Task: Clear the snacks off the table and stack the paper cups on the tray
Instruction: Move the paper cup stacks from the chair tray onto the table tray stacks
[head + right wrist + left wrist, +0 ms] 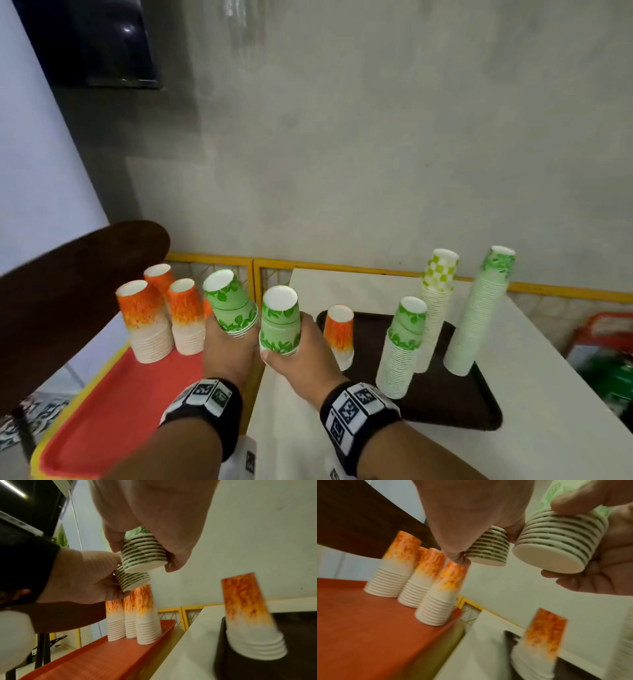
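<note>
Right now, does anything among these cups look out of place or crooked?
One thing: a lone orange cup stack stands on the dark tray among green stacks, while the other orange stacks sit on the red tray. Nothing spilled or crushed.

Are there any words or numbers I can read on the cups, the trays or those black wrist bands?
No readable words or numbers anywhere.
Wrist bands: only black-and-white square code patterns, no letters.
Green leaf cups: leaf print only.
Orange cups: flame-like print only.
Checked cup stack: squares only.
Red tray and dark tray: plain.
</note>
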A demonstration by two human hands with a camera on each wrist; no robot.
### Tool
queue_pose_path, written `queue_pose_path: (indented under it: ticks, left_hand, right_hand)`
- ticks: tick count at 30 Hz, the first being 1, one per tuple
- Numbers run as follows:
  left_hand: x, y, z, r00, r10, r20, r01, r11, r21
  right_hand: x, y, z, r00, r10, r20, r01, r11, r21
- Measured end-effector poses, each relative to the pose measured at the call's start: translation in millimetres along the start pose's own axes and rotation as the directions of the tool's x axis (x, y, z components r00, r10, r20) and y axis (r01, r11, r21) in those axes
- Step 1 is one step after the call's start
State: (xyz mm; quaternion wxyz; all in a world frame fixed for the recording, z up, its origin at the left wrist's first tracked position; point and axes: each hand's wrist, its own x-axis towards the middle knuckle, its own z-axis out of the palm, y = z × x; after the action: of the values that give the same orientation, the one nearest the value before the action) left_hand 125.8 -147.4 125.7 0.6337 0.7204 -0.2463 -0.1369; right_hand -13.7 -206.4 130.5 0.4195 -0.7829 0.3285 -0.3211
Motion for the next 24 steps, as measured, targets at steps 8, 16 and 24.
queue_pose_path:
  ticks: [8, 16, 24]
  left_hand:
    - [-69.5, 52.3, 115.4, 0.988, 0.102, 0.118, -0.086, 0.987, -0.134]
    - [-78.4, 91.5, 153.1, 0.989, 0.135, 0.066, -0.121, 0.975, -0.187]
    - [-71.7, 137.5, 175.8, 0.956, 0.276, 0.101, -0.246, 0.939, -0.24]
  right_hand:
    - [-5.3, 8.7, -170.1, 0.942, -0.125, -0.312, 0.101, 0.991, -0.092]
    - [19.6, 61.6, -218.5, 0.923, 0.059, -0.381, -0.108, 0.988, -0.107]
    - [-2.3, 120.5, -205.1, 0.945, 0.323, -0.056, -0.326, 0.941, -0.092]
